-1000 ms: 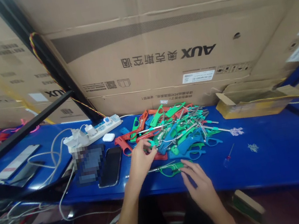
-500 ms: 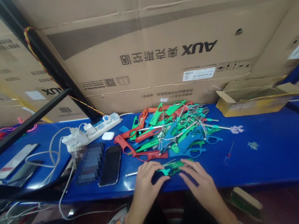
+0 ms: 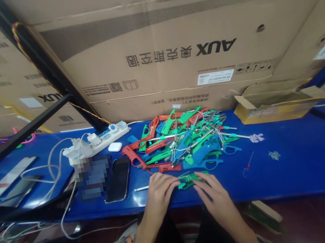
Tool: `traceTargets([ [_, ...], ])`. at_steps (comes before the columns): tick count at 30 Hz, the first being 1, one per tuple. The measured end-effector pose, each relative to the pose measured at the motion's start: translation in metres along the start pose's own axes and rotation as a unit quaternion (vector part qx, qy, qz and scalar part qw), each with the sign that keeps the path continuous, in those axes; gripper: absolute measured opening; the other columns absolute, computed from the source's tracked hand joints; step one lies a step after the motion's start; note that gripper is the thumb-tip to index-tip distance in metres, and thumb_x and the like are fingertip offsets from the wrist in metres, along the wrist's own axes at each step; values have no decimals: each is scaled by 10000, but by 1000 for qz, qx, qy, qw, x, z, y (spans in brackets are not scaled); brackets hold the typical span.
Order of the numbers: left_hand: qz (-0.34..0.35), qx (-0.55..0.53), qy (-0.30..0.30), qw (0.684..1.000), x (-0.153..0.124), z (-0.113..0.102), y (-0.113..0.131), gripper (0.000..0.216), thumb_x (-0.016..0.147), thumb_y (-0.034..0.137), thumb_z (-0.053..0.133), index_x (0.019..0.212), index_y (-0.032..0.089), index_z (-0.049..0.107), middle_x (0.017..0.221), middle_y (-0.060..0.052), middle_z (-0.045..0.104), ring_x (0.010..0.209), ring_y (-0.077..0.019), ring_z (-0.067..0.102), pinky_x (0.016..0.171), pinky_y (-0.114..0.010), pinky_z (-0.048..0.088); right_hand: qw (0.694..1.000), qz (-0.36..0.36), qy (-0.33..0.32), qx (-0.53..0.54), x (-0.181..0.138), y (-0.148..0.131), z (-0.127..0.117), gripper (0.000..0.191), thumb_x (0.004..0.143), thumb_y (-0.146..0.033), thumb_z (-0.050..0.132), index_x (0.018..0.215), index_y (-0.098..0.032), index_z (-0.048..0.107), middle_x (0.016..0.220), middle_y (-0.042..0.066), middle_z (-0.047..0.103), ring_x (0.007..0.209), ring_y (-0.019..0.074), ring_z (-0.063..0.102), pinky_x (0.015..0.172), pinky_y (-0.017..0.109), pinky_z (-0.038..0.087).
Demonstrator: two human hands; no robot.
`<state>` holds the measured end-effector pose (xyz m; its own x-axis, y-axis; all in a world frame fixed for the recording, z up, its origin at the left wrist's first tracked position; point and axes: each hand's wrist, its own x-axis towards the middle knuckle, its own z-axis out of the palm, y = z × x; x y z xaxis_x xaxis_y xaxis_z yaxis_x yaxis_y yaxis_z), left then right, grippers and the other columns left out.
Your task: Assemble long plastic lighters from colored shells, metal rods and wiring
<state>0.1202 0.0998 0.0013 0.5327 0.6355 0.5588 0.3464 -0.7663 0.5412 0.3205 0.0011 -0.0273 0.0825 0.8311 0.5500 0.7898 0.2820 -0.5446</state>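
Note:
A green plastic handle piece (image 3: 188, 180) with a thin metal rod lies at the near edge of the blue table (image 3: 299, 164). My left hand (image 3: 160, 192) pinches its left end, fingers bent down on it. My right hand (image 3: 213, 193) presses on its right end with fingers curled. Just behind them is a heap of red, green and blue plastic handle pieces (image 3: 182, 143) mixed with metal rods and springs.
A black phone (image 3: 118, 179) and a blurred device (image 3: 93, 177) lie left of my hands, with a white power strip (image 3: 96, 139), an earbud case (image 3: 114, 147) and cables behind. A small red screwdriver (image 3: 248, 164) lies right. An open cardboard box (image 3: 273, 108) sits far right; large cartons form the back wall.
My left hand came back from the heap to the near edge and took hold of the green piece's left end. My right hand stayed on its right end.

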Motion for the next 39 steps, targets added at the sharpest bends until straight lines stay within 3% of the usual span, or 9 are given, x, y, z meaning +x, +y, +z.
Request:
traceTargets([
  [8,-28,12,11,999,2,3,3,244,1080,202,439,1173,211,665,1004,-58,753,896,-196,653,866,-360,471,1000,7,-9,10,0,0,-1,246,1030,-231,564,1209,-232,733,1267,111,712,1173,249,673,984,423,598],
  [15,-17,71,-7,997,2,-5,9,100,1017,214,611,1007,238,708,958,-1,790,878,-193,645,948,-416,407,1000,19,-15,10,0,0,-1,249,1036,-239,549,1199,-232,738,1276,113,709,1175,254,674,991,432,594],
  [19,-10,89,-4,996,1,-4,5,101,1002,189,625,985,229,716,1094,-32,757,999,-209,640,905,-388,415,1000,16,-19,8,0,0,0,249,1037,-239,549,1203,-228,734,1271,110,710,1172,252,670,989,430,595],
  [39,-13,82,-85,993,13,-2,-8,126,993,260,656,898,245,738,1001,-7,750,943,-196,622,891,-387,417,999,30,-20,37,3,-2,-4,239,1030,-233,557,1181,-253,742,1254,98,715,1177,255,672,989,425,592],
])
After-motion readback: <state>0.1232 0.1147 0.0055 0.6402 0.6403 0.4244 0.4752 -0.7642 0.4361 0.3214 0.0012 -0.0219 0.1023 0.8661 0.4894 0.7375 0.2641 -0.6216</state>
